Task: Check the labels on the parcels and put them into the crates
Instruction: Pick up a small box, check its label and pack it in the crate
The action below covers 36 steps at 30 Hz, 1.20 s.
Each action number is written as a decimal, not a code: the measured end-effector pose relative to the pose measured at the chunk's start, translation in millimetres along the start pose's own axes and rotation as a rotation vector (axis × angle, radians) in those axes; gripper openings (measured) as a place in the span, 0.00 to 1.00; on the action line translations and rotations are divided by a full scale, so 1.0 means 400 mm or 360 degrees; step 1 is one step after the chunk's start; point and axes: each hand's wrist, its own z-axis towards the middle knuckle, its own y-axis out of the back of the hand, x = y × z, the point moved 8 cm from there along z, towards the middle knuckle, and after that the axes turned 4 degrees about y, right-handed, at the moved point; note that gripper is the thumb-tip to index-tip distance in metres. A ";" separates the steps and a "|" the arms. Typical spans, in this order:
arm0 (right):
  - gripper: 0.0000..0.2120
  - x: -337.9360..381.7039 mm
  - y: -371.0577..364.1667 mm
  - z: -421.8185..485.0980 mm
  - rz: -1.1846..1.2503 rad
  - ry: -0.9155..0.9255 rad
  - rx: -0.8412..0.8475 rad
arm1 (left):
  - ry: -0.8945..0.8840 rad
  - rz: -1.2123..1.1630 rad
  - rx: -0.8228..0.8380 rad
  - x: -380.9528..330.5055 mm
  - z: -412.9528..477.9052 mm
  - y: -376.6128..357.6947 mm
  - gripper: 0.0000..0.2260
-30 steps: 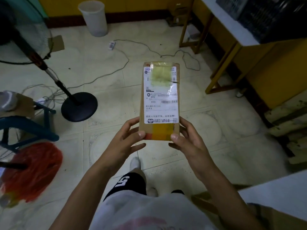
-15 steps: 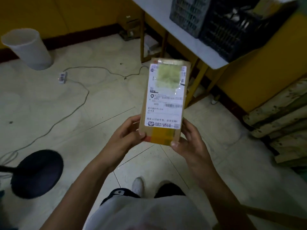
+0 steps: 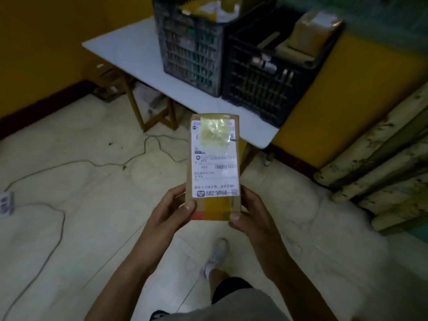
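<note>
Labelled parcel [image 3: 214, 167], gripped by both hands, left [image 3: 172, 210], right [image 3: 251, 213]

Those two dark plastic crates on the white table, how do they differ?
The grey plastic crate on the left looks paler and dusty; the black plastic crate on the right is darker. The grey one stands farther back, the black one nearer the white table edge. Both have lattice walls and hold parcels.
</note>
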 end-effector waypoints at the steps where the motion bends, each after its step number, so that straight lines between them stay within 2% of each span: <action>1: 0.23 0.016 0.012 0.066 0.0022 -0.0001 -0.0026 | -0.0010 -0.0009 0.0002 -0.030 0.061 0.008 0.18; 3: 0.23 0.063 0.038 0.202 0.0026 0.0029 -0.0068 | -0.0071 0.0013 0.0002 -0.102 0.184 0.024 0.20; 6: 0.22 0.119 0.076 0.383 0.0088 0.0060 -0.0105 | -0.0155 0.0042 -0.0057 -0.201 0.357 0.061 0.27; 10: 0.22 0.143 0.111 0.549 0.0137 0.0037 -0.0238 | -0.0305 0.0011 0.0089 -0.308 0.547 0.044 0.30; 14: 0.26 0.140 0.164 0.695 0.0295 -0.0022 -0.0485 | -0.0382 0.0083 0.0289 -0.375 0.761 0.023 0.25; 17: 0.29 0.167 0.206 0.779 0.0294 0.0050 -0.0751 | -0.0311 0.0186 0.0394 -0.398 0.929 0.037 0.31; 20: 0.17 0.222 0.274 0.829 0.0211 0.0205 -0.1164 | -0.0305 0.0231 0.0466 -0.452 1.094 0.041 0.36; 22: 0.14 0.257 0.323 0.845 0.0234 0.0298 -0.1362 | -0.0333 0.0210 0.0584 -0.496 1.182 0.010 0.34; 26: 0.20 0.328 0.417 0.856 0.0220 0.0419 -0.1657 | -0.0461 0.0198 0.0858 -0.569 1.287 -0.096 0.27; 29: 0.14 0.374 0.495 0.889 0.0138 0.0480 -0.1790 | -0.0539 0.0202 0.0970 -0.608 1.341 -0.174 0.24; 32: 0.13 0.413 0.565 0.970 0.0006 0.0479 -0.1767 | -0.0713 0.0364 0.0913 -0.649 1.395 -0.236 0.19; 36: 0.10 0.448 0.669 1.111 -0.0089 0.0374 -0.1586 | -0.0807 0.0420 0.0661 -0.700 1.471 -0.286 0.14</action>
